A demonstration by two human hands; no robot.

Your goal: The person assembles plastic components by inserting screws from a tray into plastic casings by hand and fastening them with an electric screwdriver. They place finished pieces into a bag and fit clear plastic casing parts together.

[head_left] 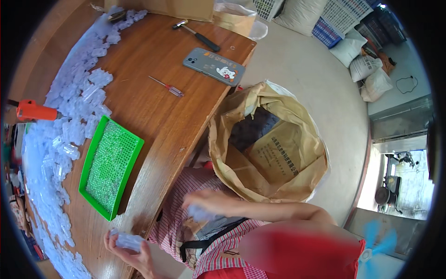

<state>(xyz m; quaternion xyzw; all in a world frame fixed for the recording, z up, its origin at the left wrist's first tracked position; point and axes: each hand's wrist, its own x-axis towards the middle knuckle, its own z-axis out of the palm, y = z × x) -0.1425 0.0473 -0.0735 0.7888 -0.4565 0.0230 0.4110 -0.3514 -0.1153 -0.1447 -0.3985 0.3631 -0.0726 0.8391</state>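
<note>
Near the table's edge at the lower left, my left hand [134, 260] has its fingers and thumb around a clear plastic piece [128, 241]. My right hand [211, 201] is over my lap, blurred by motion, closed on another pale, see-through plastic piece [200, 213] whose shape is smeared. A long heap of similar clear plastic pieces [49, 172] covers the left side of the wooden table [139, 60]. Beside the heap sits a green perforated tray [140, 142], with small, pale, glittering bits over its bottom.
An open, paper-lined sack [320, 153] with dark contents stands right of the table. On the table lie a hammer [204, 41], a phone [213, 66], a small screwdriver [173, 89] and an orange-handled tool [35, 110]. Crates [344, 16] and full sacks [367, 67] stand behind.
</note>
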